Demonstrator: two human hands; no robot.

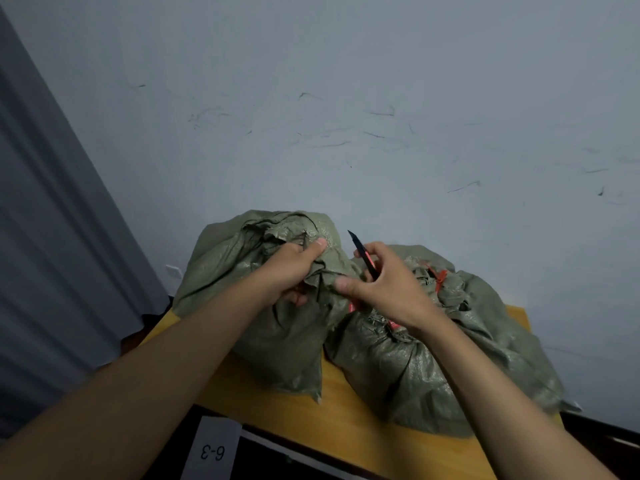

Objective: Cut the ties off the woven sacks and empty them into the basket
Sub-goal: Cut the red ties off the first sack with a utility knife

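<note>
Two green woven sacks sit on a small yellow table (pixel 349 420). My left hand (pixel 292 271) grips the bunched neck of the left sack (pixel 239 292). My right hand (pixel 384 282) holds a black utility knife (pixel 362 252), blade pointing up and away, while its thumb presses on the same neck. An orange tie (pixel 438 277) closes the neck of the right sack (pixel 450 362). More orange shows under my right wrist. No basket is in view.
A scuffed pale wall rises behind the table. A grey curtain (pixel 52 237) hangs at the left. A white label reading 6-3 (pixel 213 452) is stuck at the table's front edge, over a dark frame.
</note>
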